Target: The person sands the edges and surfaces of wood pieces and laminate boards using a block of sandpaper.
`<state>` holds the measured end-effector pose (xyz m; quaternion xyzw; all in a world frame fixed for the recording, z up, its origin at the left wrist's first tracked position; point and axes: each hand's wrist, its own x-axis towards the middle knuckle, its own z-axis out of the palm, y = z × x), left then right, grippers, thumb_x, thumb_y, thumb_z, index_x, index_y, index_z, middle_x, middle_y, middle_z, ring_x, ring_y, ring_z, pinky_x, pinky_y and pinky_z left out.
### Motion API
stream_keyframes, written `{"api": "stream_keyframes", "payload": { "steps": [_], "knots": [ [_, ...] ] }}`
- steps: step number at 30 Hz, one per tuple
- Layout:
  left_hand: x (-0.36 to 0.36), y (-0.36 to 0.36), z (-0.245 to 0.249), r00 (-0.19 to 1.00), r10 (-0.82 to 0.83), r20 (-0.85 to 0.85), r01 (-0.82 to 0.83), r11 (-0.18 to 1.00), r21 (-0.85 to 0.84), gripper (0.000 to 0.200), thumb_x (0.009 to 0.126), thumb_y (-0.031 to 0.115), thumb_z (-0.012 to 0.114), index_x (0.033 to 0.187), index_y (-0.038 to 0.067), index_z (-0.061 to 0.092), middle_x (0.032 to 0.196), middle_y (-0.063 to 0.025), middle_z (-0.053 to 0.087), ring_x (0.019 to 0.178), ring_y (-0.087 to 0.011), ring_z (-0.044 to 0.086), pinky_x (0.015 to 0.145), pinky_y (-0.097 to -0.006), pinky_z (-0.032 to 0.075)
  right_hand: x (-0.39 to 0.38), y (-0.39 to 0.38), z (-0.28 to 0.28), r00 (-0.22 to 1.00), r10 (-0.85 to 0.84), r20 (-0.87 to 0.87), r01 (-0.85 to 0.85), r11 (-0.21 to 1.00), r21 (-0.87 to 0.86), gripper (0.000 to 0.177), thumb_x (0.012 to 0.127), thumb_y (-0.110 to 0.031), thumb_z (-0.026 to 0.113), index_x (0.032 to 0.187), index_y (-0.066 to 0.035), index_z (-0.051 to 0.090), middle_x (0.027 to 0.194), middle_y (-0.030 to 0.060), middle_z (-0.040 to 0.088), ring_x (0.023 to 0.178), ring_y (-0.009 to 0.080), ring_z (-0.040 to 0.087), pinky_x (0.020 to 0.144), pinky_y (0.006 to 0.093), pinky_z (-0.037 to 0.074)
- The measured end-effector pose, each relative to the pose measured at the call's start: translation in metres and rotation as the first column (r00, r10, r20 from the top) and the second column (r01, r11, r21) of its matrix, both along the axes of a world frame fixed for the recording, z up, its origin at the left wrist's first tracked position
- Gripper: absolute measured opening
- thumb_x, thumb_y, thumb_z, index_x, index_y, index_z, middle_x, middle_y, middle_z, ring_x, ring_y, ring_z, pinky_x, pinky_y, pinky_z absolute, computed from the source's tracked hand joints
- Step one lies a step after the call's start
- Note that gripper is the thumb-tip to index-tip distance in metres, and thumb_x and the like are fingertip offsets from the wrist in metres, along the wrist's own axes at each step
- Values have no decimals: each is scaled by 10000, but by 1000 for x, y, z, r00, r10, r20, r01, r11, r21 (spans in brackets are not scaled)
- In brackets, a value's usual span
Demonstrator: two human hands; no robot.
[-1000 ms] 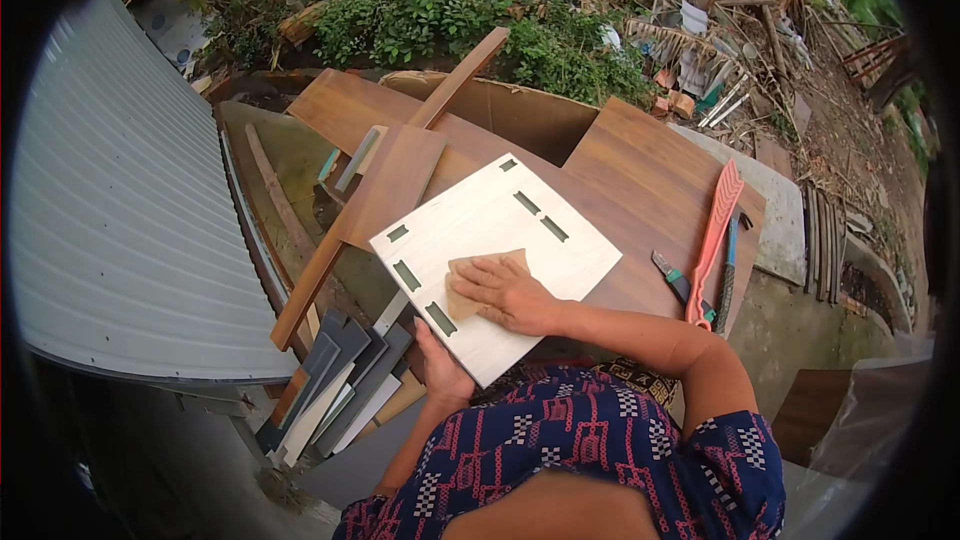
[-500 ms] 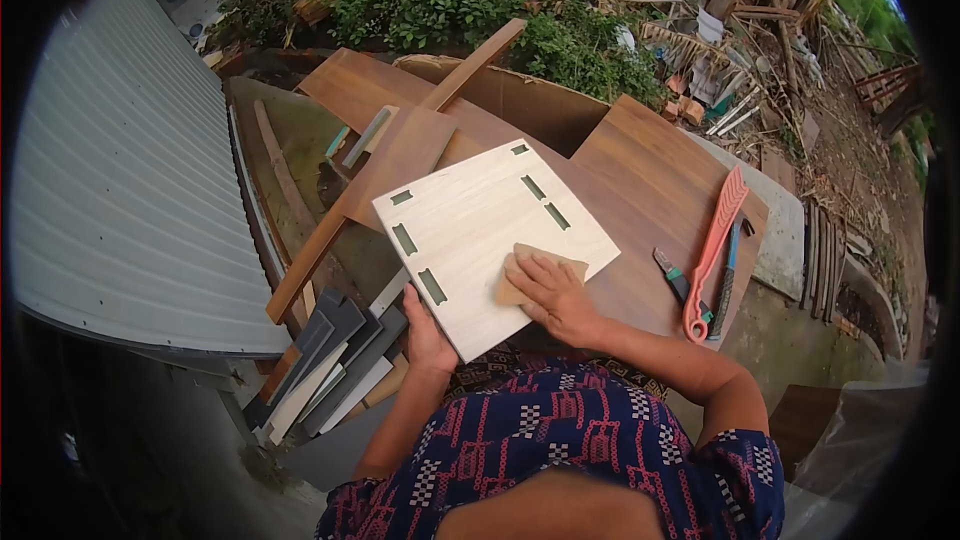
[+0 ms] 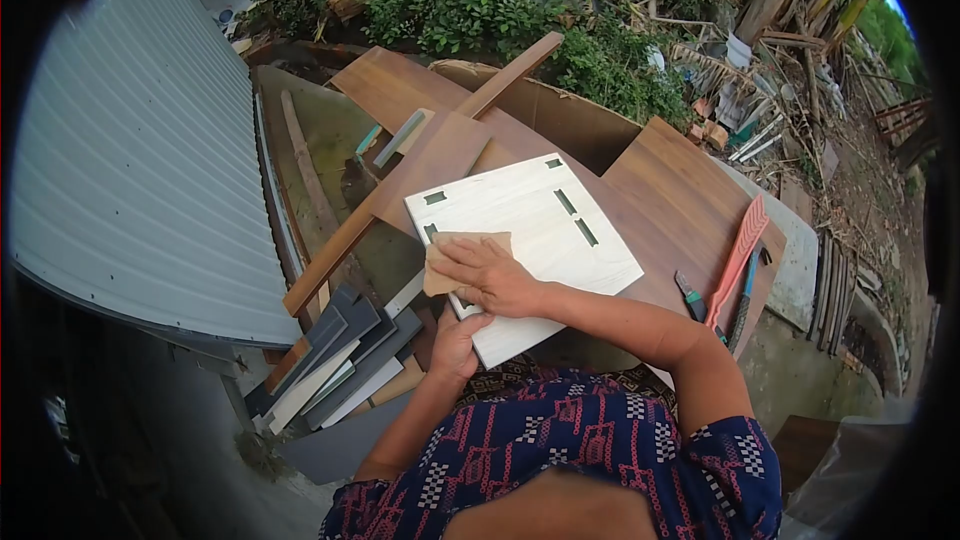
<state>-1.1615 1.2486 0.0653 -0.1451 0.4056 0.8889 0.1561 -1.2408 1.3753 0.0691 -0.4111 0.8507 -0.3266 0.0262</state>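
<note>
A pale wooden panel point(image 3: 545, 230), cut with several dark slots, is laid tilted on the brown bench point(image 3: 690, 190), its near corner overhanging the edge. The right hand point(image 3: 492, 277) is stretched forward from a bent elbow, palm down, its fingers point(image 3: 462, 258) lightly bent over a sheet of sandpaper point(image 3: 452, 245) that is pressed against the panel's left part. The left hand point(image 3: 456, 340) is raised from below, its fingers closed around the panel's near edge. An orange-handled saw point(image 3: 738, 258) is seen lying well apart on the right.
</note>
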Motion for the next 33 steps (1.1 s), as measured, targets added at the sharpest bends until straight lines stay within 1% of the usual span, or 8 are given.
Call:
{"api": "stream_keyframes", "payload": {
  "steps": [3,9,12,18,21,29,31,33],
  "knots": [
    [2,0,0,1000,-17,-10,17,1000,4,621,745,-113,540,1309,6,309,1147,-138,508,1082,-269,536,926,-384,458,-26,-18,-1,995,86,-48,-89,994,-56,470,910,-309,452,1349,-144,417,1436,80,328,1360,268,227,1071,518,187],
    [2,2,-3,1000,6,-20,-6,1000,-12,519,761,-57,582,1235,-28,371,1158,-152,519,1068,-253,535,930,-367,442,-125,36,-41,832,-555,5,540,811,224,468,914,-386,401,1366,-263,392,1469,97,254,1349,311,214,1059,498,184],
    [2,2,-1,999,45,1,-45,999,18,491,832,12,555,1275,-27,348,1196,-171,501,1107,-264,510,953,-387,423,-120,82,-57,754,-657,22,632,734,247,451,920,-391,395,1359,-286,409,1469,105,258,1355,311,202,1055,510,179],
    [-4,6,1,988,121,94,-130,987,95,349,931,171,474,1226,-13,440,1165,-121,545,1057,-218,548,901,-371,463,6,87,-17,948,-316,44,313,947,65,464,901,-329,464,1346,-195,446,1468,171,243,1336,373,231,1047,509,177],
    [-9,10,17,996,79,35,-84,984,157,344,911,170,508,1193,-19,451,1128,-122,547,1034,-214,551,893,-350,461,70,79,28,995,-98,-10,99,992,82,704,810,-491,580,1391,-162,357,1459,180,252,1353,368,209,1057,541,190],
    [-17,30,77,971,-129,-200,148,986,81,356,908,132,487,1240,18,424,1189,-127,520,1077,-217,535,924,-378,450,91,89,32,822,-457,-338,395,887,-238,694,521,35,606,1204,-64,531,1253,190,519,1122,368,522,919,412,442],
    [-24,15,92,876,-386,-290,381,921,-77,485,838,116,540,1288,13,388,1210,-108,510,1078,-197,533,905,-355,454,90,95,39,779,-518,-353,412,848,-335,652,521,53,576,1163,-55,564,1185,191,564,1070,359,559,888,399,463],
    [-56,-16,88,590,-701,-401,412,688,-598,553,751,142,637,1244,35,410,1136,-121,521,1008,-220,560,748,-356,511,87,106,44,753,-551,-361,408,820,-401,614,521,65,560,1125,-47,591,1131,190,597,1030,353,585,868,392,477]
  ]
}}
